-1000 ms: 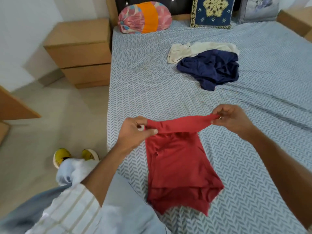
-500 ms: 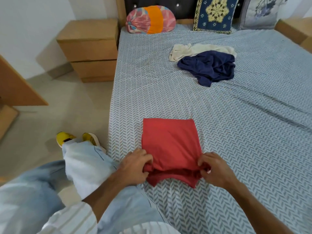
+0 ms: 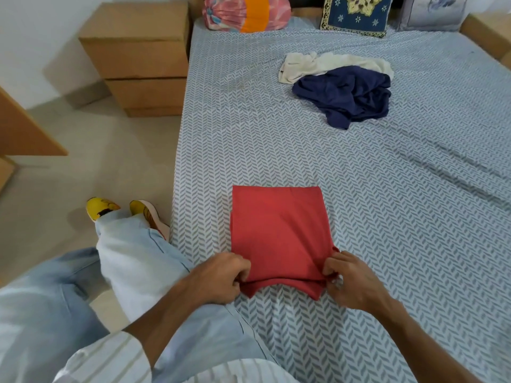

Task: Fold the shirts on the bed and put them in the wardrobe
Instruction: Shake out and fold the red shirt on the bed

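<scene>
Folded red cotton shirt (image 3: 279, 233) hides its lower layers; left hand (image 3: 221, 277) and right hand (image 3: 351, 283) pinch its near corners.

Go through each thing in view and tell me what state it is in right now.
Red shirt: folded flat on the bed.
Left hand: pinches the shirt's near left corner.
Right hand: pinches the near right corner.
Navy shirt: crumpled, unfolded.
Cream shirt: crumpled, partly under the navy one.
Nightstand: drawers closed.
</scene>
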